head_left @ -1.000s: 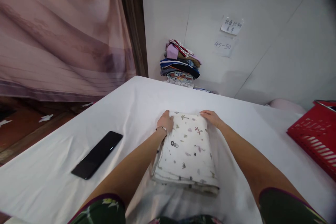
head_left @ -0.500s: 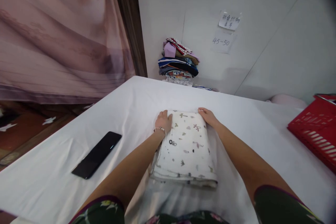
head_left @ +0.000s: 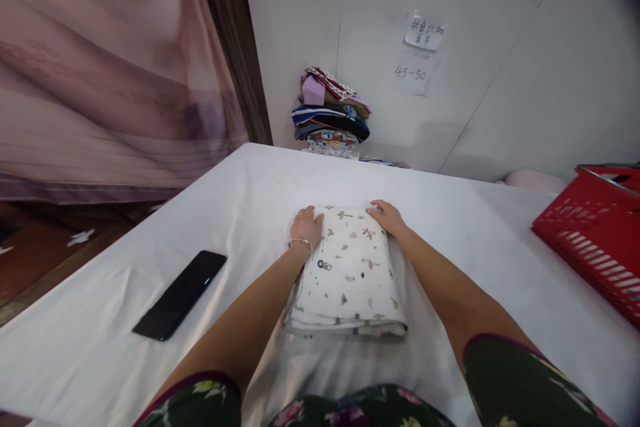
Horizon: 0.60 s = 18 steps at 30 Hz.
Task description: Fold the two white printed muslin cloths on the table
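A white cotton cloth [head_left: 347, 273] printed with small palm trees, leaves and animals lies folded into a thick rectangle in front of me. My left hand [head_left: 306, 228] holds its far left corner, with the thumb on top and the other fingers along the side. A thin bracelet circles that wrist. At the far right corner, my right hand [head_left: 389, 217] has its fingers bent over the cloth's edge; the thumb is mostly hidden. Several layers show along the fold nearest me.
The white-covered table [head_left: 465, 253] carries a black phone [head_left: 180, 295] on the left. A red plastic basket [head_left: 595, 227] stands at the right. Beyond the far edge rises a stack of folded fabrics [head_left: 333, 117] by the wall, below paper notes [head_left: 413, 73]. A pink curtain [head_left: 110, 67] hangs at left.
The view has turned slightly to the right, so more of the basket shows. Both hands stay at the cloth's far corners, and its folded shape looks the same.
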Tool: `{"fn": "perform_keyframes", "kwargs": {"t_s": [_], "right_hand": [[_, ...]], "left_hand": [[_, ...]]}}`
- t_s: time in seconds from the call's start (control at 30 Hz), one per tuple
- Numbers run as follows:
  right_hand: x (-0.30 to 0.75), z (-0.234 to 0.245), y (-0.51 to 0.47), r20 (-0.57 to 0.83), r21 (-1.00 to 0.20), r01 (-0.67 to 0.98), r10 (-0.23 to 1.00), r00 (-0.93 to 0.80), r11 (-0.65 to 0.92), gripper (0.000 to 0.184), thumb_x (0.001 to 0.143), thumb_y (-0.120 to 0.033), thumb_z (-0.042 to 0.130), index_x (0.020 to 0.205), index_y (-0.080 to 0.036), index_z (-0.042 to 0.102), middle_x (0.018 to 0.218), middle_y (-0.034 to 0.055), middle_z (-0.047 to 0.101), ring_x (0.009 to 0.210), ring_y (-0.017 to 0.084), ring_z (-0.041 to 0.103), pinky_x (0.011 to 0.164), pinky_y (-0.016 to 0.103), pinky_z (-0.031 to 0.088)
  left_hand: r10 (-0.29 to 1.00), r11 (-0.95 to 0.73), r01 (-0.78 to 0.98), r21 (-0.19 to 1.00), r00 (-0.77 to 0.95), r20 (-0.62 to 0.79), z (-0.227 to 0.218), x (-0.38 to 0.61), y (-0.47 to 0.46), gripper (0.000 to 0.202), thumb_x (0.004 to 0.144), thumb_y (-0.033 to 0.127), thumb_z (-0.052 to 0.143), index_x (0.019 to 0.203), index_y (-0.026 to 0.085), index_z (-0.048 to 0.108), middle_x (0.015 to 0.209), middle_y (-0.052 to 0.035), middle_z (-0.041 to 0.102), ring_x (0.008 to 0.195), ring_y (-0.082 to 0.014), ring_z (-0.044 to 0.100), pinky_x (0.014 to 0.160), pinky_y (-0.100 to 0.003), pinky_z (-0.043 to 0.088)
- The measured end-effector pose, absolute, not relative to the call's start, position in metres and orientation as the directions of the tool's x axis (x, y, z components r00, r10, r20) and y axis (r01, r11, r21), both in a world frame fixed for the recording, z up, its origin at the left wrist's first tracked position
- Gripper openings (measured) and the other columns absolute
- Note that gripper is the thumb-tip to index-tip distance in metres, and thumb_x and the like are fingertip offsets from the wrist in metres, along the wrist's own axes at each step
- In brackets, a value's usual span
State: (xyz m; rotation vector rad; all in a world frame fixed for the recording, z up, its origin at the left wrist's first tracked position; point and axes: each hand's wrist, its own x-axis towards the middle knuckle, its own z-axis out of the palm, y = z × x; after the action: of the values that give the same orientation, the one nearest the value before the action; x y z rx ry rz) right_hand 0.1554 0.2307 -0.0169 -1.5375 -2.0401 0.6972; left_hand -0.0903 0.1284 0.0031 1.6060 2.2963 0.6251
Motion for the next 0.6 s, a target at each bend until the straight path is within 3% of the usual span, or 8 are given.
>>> {"fn": "perform_keyframes", "kwargs": {"t_s": [0.13,0.23,0.3,0.37,0.47,0.6], "right_hand": [[0.149,0.001,0.219,0.087,-0.644,0.735,0.975,-0.205,0.212,0.055,0.082,-0.053,0.045,0.125,-0.018,0.051,0.120,0.0112,0.055,0.113,0.025,0.048,0.096,0.039,0.035],[0.136,0.020,0.189,0.236,-0.558,0.761,0.942,-0.239,0.332,0.060,0.087,-0.052,0.036,0.138,-0.021,0.035,0.144,0.0088,0.032,0.135,0.027,0.019,0.107,0.045,0.017],[0.127,0.024,0.163,0.306,-0.443,0.775,0.889,-0.342,0.451,0.064,0.088,-0.054,0.032,0.143,-0.023,0.021,0.151,0.0050,0.016,0.139,0.026,0.003,0.109,0.046,0.007],[0.122,0.017,0.141,0.212,-0.361,0.802,0.880,-0.426,0.475,0.069,0.088,-0.056,0.032,0.145,-0.021,0.016,0.152,0.0059,0.011,0.139,0.025,0.000,0.109,0.047,0.003],[0.123,0.002,0.126,-0.003,-0.318,0.857,0.904,-0.428,0.405,0.072,0.087,-0.059,0.030,0.144,-0.016,0.021,0.151,0.0089,0.010,0.139,0.026,0.003,0.109,0.049,0.003],[0.126,0.002,0.123,-0.082,-0.291,0.884,0.911,-0.403,0.365,0.073,0.087,-0.061,0.027,0.143,-0.015,0.024,0.151,0.0098,0.009,0.138,0.027,0.004,0.108,0.051,0.005]], "left_hand": [[0.935,0.294,0.837,0.462,-0.352,0.042,0.004,-0.088,0.128,0.045,0.088,0.040,0.034,0.126,0.017,0.045,0.124,-0.0133,0.050,0.116,-0.0259,0.044,0.094,-0.036,0.037],[0.935,0.287,0.844,0.453,-0.350,0.061,0.003,-0.088,0.129,0.044,0.088,0.039,0.035,0.125,0.017,0.045,0.124,-0.0131,0.050,0.116,-0.0259,0.044,0.094,-0.036,0.037],[0.932,0.290,0.837,0.463,-0.357,0.062,0.002,-0.088,0.130,0.044,0.088,0.039,0.035,0.126,0.018,0.045,0.125,-0.0127,0.050,0.117,-0.0259,0.043,0.094,-0.036,0.037],[0.931,0.293,0.828,0.478,-0.360,0.053,0.002,-0.089,0.130,0.044,0.088,0.039,0.035,0.126,0.018,0.045,0.125,-0.0126,0.050,0.117,-0.0260,0.043,0.094,-0.036,0.037],[0.933,0.285,0.814,0.507,-0.356,0.046,0.002,-0.090,0.129,0.045,0.087,0.039,0.037,0.126,0.017,0.045,0.124,-0.0132,0.050,0.117,-0.0264,0.044,0.095,-0.035,0.037],[0.931,0.283,0.768,0.574,-0.364,0.029,0.004,-0.090,0.129,0.043,0.087,0.038,0.041,0.124,0.018,0.046,0.125,-0.0139,0.050,0.120,-0.0265,0.042,0.097,-0.036,0.035]]}}
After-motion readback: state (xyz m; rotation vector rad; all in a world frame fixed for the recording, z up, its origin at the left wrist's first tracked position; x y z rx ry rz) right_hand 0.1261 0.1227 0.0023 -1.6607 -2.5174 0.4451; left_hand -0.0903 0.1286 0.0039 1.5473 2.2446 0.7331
